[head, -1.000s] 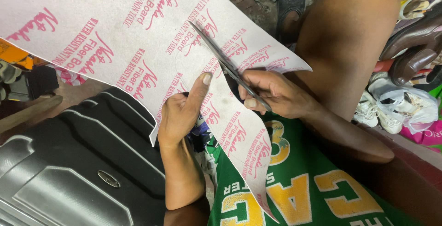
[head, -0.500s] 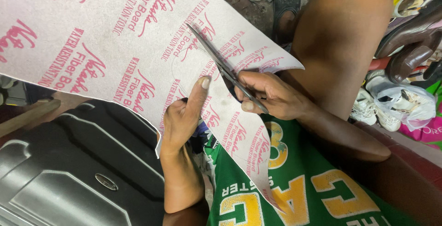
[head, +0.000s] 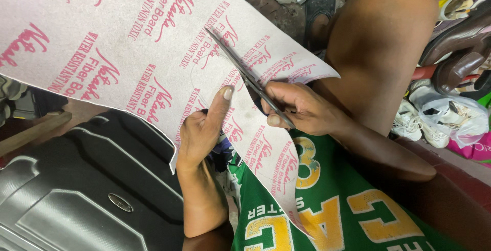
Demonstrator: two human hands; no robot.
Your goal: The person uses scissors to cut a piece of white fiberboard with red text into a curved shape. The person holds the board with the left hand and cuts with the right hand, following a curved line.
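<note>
A large pale pink board sheet [head: 117, 51] with red printing fills the upper left of the head view. My left hand [head: 202, 131] grips its lower edge, thumb pressed up on the top face. My right hand [head: 302, 107] holds a pair of metal scissors [head: 245, 74], the blades lying across the sheet and pointing up-left along a faint curved pencil line. A narrow cut strip [head: 273, 171] of the board hangs down over my green shirt [head: 332, 215].
A dark hard-shell suitcase [head: 87, 189] lies at lower left under the sheet. My bare knee [head: 378, 41] rises at the upper right. Shoes and a white plastic bag [head: 450, 113] pile up at the right edge. Stones and a dark sandal [head: 317, 5] lie on the ground.
The sheet has slid right and down across the view. The scissors have advanced further up-left into the board, and my left thumb has shifted up along the cut.
</note>
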